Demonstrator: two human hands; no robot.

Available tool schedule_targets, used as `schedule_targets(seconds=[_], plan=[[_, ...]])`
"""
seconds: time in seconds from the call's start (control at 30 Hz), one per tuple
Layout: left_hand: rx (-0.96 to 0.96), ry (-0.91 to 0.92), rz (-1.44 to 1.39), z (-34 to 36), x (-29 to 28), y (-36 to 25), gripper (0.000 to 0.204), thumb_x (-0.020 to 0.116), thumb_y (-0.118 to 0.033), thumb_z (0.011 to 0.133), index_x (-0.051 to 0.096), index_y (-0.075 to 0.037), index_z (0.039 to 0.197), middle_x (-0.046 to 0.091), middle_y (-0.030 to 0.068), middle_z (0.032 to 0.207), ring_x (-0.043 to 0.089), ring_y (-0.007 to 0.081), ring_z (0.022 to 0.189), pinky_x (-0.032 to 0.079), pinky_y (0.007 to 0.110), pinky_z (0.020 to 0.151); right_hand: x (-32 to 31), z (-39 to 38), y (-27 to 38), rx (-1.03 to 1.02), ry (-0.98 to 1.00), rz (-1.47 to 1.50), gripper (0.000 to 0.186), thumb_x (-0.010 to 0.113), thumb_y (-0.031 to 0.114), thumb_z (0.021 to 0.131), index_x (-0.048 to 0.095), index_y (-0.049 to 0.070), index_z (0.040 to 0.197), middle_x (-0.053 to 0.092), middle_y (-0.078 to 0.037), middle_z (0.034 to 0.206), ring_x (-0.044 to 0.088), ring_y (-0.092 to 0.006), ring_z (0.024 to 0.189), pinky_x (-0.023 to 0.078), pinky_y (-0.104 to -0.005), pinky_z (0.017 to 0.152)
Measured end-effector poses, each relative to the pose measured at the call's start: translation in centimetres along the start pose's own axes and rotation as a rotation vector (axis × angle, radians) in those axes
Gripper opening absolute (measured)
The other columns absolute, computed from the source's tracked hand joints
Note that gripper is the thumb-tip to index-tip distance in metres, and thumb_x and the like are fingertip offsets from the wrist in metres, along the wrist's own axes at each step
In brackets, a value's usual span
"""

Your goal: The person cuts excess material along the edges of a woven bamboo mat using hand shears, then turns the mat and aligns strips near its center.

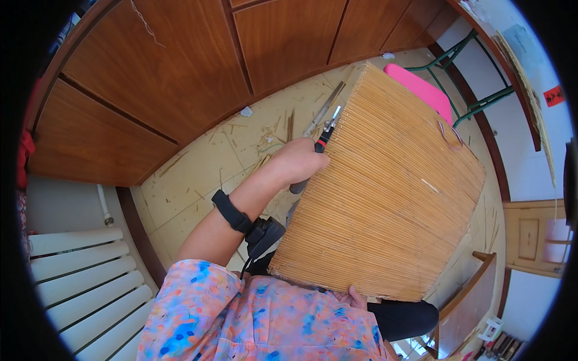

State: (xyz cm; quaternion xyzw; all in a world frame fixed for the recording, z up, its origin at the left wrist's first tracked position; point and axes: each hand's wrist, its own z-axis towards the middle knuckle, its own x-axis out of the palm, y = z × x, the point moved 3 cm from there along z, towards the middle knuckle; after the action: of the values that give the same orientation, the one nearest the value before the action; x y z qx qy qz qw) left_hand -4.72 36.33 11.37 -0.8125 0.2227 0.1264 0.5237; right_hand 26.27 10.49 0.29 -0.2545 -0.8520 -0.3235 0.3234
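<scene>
From where I'm standing: wood cabinets [162, 78] fill the far side, w/ tiled floor [174, 198] in front; next biggest is the reed panel [385, 186], tilted across the person's lap, its left edge out over the floor & near edge up against the patterned shirt [289, 313]. Prob. edge work w/ the tool, so that left edge is the bit to watch. A pink seat [421, 90] shows just past the panel's far right side; worth not letting that corner knock it. L hand [301, 162] is wrapped in a fist round the handles, knuckles right by the panel edge; better to slide it outward a touch, bc reed ends scratch. R hand [355, 296] is at the near edge, thumb showing, rest mostly hidden, so can't tell how firmly it's pinching; I'd want it firm, or the panel will prob. swing under pressure. Hand tool [321, 144], black w/ a red band, has its metal tip at the left edge; can't tell if the jaws are apart. Best to line it up w/ the edge, take small bites & spare the binding. Smallest: reed slivers [291, 125] on the tiles, so mind footing.
</scene>
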Motion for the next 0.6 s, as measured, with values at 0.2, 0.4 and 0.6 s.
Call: schedule_targets(seconds=[0.2, 0.4, 0.6], plan=[[0.011, 0.06, -0.112, 0.27, 0.09, 0.58, 0.035, 0.06, -0.023, 0.071, 0.061, 0.011, 0.078, 0.062, 0.0237, 0.074, 0.061, 0.0332, 0.069, 0.046, 0.04, 0.065, -0.26, 0.03, -0.08, -0.03, 0.002, -0.012, 0.048, 0.053, 0.017, 0.095, 0.037, 0.006, 0.139, 0.05, -0.017, 0.135, 0.052, -0.0293, 0.122, 0.046, -0.0446, 0.103], [-0.012, 0.121, -0.199, 0.19, -0.28, 0.35, 0.031, 0.06, -0.022, 0.07, 0.062, 0.01, 0.074, 0.061, 0.0186, 0.071, 0.058, 0.0267, 0.064, 0.044, 0.037, 0.061, -0.24, -0.07, -0.04, -0.003, -0.005, 0.009, 0.05, 0.054, 0.017, 0.095, 0.036, 0.005, 0.139, 0.05, -0.018, 0.135, 0.052, -0.0302, 0.122, 0.045, -0.0452, 0.104], [0.029, 0.101, -0.093, 0.47, -0.5, 0.1, 0.032, 0.06, -0.023, 0.072, 0.062, 0.009, 0.073, 0.062, 0.0202, 0.071, 0.061, 0.0276, 0.067, 0.046, 0.038, 0.063, 0.21, -0.19, 0.13, 0.042, -0.013, -0.011, 0.053, 0.054, 0.021, 0.095, 0.034, 0.005, 0.141, 0.048, -0.019, 0.137, 0.051, -0.0308, 0.123, 0.042, -0.0469, 0.105]])
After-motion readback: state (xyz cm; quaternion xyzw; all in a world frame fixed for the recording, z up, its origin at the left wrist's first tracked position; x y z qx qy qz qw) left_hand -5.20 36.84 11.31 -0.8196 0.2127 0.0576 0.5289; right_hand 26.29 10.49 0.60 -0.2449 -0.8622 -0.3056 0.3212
